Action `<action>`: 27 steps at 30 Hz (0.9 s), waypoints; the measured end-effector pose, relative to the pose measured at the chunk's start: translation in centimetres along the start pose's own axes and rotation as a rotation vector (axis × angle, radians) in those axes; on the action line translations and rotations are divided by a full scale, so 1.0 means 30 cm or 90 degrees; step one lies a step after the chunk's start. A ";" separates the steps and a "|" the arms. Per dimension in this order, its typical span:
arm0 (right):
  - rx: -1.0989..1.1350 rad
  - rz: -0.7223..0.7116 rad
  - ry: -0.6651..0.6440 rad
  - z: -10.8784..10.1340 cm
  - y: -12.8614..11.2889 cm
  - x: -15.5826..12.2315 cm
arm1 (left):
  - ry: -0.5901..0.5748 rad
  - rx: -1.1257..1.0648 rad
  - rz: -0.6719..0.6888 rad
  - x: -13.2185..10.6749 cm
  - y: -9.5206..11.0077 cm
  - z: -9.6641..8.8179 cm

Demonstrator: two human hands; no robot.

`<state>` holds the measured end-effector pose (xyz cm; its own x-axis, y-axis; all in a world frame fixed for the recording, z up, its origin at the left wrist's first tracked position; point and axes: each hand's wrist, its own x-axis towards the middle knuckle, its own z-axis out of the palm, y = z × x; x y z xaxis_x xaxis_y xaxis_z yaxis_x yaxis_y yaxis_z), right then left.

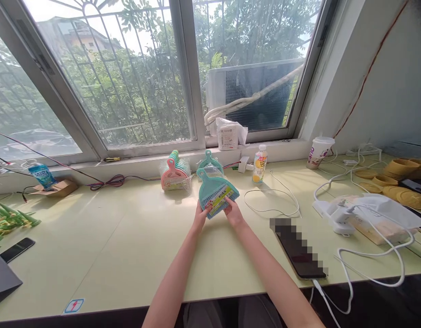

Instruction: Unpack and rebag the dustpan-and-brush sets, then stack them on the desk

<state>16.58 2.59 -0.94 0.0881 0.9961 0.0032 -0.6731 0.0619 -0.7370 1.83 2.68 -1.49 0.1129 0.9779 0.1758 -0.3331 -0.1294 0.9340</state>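
Note:
Between both hands is a teal mini dustpan and brush set [215,193] with a yellow-green label, held tilted above the table. My left hand [201,216] grips its lower left corner, fingers closed on the edge. At the lower right, my right hand [233,213] holds the other side, thumb on the label. Just behind it stands another teal dustpan set [208,159] in clear wrap. To the left, a row of wrapped dustpan sets [175,172] stands upright, a pink one in front and green ones behind.
A juice bottle [260,164] and a white cable [271,210] lie to the right, with a phone [299,250] nearer me. Further right are a power strip [342,218] and woven baskets [404,175]. A blue bottle [42,176] rests in a cardboard box [62,187] at the left.

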 end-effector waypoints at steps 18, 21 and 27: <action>-0.073 -0.035 -0.026 -0.026 -0.006 -0.005 | -0.138 -0.009 -0.109 -0.018 -0.023 -0.049; -0.056 -0.023 -0.028 -0.004 0.015 -0.012 | -0.157 -0.022 -0.166 -0.050 0.005 -0.074; -0.053 0.024 -0.112 0.042 0.075 -0.019 | 0.007 -0.058 -0.017 -0.048 0.086 -0.118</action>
<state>14.09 2.25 -1.74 -0.0708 0.9936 0.0878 -0.6099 0.0265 -0.7920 -2.50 1.50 -0.44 0.1127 0.9826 0.1478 -0.4144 -0.0887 0.9057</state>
